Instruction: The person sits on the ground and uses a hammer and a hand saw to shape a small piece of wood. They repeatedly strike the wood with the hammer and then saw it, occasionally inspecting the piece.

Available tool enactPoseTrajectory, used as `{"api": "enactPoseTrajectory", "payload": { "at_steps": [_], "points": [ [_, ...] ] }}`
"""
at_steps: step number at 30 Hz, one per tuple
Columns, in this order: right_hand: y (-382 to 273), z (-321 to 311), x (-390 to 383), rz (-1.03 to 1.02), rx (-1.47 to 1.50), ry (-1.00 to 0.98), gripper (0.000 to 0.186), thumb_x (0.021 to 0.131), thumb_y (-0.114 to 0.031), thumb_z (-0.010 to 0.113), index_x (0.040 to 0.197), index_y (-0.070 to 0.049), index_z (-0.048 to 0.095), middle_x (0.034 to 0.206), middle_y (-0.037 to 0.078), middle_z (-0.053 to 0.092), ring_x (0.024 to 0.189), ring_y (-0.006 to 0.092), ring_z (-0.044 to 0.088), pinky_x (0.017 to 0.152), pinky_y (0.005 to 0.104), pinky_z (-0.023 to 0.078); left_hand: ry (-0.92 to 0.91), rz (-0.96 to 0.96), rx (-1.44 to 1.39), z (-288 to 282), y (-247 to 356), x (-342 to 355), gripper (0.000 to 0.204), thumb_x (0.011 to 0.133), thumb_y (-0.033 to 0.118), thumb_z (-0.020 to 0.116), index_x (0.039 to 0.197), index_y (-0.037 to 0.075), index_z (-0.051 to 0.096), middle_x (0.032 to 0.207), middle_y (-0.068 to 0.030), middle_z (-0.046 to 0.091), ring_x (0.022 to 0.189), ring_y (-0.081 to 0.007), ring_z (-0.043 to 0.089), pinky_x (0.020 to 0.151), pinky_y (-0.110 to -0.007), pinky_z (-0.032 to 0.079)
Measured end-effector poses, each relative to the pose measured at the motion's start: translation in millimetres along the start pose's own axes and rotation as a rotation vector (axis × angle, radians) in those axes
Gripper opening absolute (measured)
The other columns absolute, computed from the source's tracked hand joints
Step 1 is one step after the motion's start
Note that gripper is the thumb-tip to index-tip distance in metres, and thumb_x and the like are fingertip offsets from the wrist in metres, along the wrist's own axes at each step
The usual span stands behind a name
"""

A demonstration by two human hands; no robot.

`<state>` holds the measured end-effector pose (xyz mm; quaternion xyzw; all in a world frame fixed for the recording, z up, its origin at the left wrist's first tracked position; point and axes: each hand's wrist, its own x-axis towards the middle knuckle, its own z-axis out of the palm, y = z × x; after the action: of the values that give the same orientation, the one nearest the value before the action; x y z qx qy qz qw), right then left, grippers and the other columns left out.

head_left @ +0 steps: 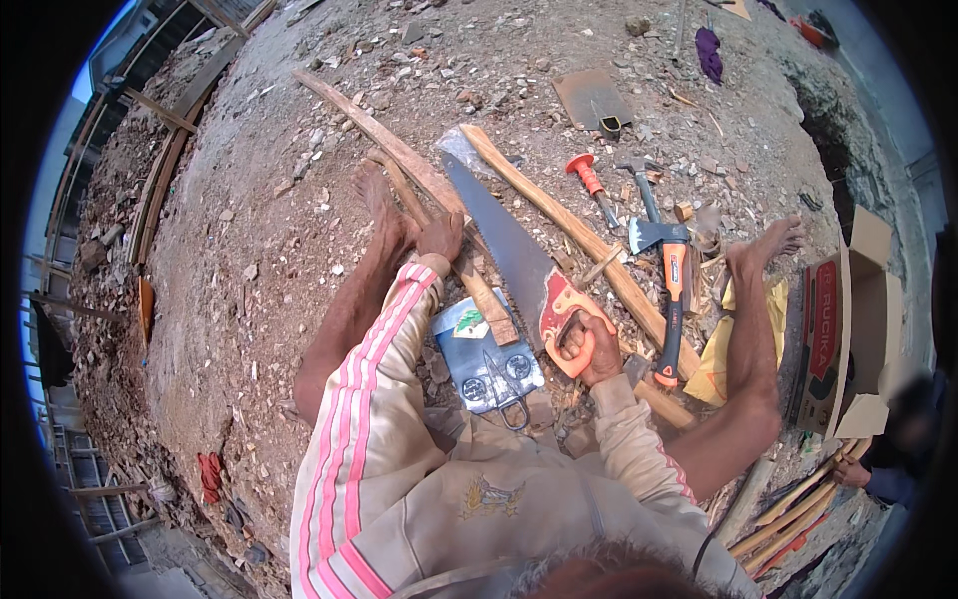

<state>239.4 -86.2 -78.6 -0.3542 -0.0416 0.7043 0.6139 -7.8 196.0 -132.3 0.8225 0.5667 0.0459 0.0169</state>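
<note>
My left hand [439, 238] is closed round a wooden stick [487, 299], whose near end lies over a blue-grey metal piece [469, 377] with round marks and a ring. In my right hand [589, 344] is the red and orange handle of a hand saw [499, 222]. Its long blade points away and to the left, just right of the stick; whether the two touch I cannot tell. A long rough plank [384, 135] runs beyond my left hand. To the right of the saw lies a thick wooden pole [559, 215].
An orange-handled axe [671, 290], a hammer [644, 190], a red-gripped chisel [591, 185] and a flat metal blade [591, 98] lie ahead on stony ground. At right are yellow material [720, 349] and an open cardboard box [848, 329]. Another person's hand [850, 472] touches wooden sticks [793, 509].
</note>
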Motion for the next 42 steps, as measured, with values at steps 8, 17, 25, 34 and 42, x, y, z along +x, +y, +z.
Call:
{"api": "enactPoseTrajectory", "payload": {
  "at_steps": [8, 17, 25, 34, 42],
  "points": [
    [-5.3, -19.4, -35.0, -0.091, 0.048, 0.277, 0.024, 0.094, -0.032, 0.066, 0.087, -0.012, 0.055, 0.068, 0.0, 0.051, 0.056, 0.0127, 0.052, 0.05, 0.0299, 0.045, -0.025, -0.237, -0.439, -19.9, 24.0, -36.9, 0.059, 0.097, 0.058, 0.047, 0.111, 0.004, 0.064, 0.104, -0.0271, 0.069, 0.101, -0.0452, 0.066, 0.088, -0.05, 0.051],
    [-52.5, -7.7, -70.1, -0.839, -1.245, 0.427, 0.041, 0.093, -0.024, 0.074, 0.122, 0.003, 0.062, 0.105, 0.01, 0.063, 0.098, 0.0211, 0.064, 0.084, 0.0341, 0.052, -0.095, -0.025, -1.267, -125.0, 86.8, -102.1, 0.035, 0.104, 0.041, 0.054, 0.101, 0.006, 0.058, 0.074, -0.004, 0.057, 0.064, -0.0109, 0.054, 0.056, -0.028, 0.044],
    [-160.1, 223.7, -210.4, -1.353, -0.929, -0.179, 0.107, 0.079, -0.062, 0.077, 0.149, 0.006, 0.034, 0.115, 0.017, 0.061, 0.098, 0.0255, 0.068, 0.085, 0.0346, 0.055, -0.217, 0.075, -1.509, -133.5, 126.0, -147.2, 0.039, 0.107, 0.035, 0.048, 0.132, 0.005, 0.05, 0.083, -0.0024, 0.057, 0.067, -0.0088, 0.055, 0.06, -0.024, 0.046],
    [-181.2, 191.0, -214.8, -1.665, -0.848, -0.299, 0.103, 0.08, -0.06, 0.076, 0.148, 0.005, 0.035, 0.116, 0.017, 0.061, 0.099, 0.0254, 0.067, 0.086, 0.0345, 0.054, 0.039, 0.087, -2.349, -198.1, 143.7, -148.6, 0.033, 0.096, 0.018, 0.063, 0.122, 0.007, 0.048, 0.078, -0.0021, 0.049, 0.062, -0.0104, 0.049, 0.059, -0.024, 0.043],
    [-184.6, 175.8, -197.3, -1.624, -0.852, -0.292, 0.099, 0.081, -0.059, 0.076, 0.147, 0.005, 0.037, 0.116, 0.017, 0.061, 0.1, 0.0253, 0.067, 0.086, 0.0345, 0.054, 0.094, 1.06, -2.235, -326.9, 186.3, -138.5, 0.068, 0.087, 0.059, 0.068, 0.131, 0.009, 0.053, 0.113, -0.0069, 0.049, 0.064, -0.0104, 0.054, 0.056, -0.026, 0.041]
  ]
}}
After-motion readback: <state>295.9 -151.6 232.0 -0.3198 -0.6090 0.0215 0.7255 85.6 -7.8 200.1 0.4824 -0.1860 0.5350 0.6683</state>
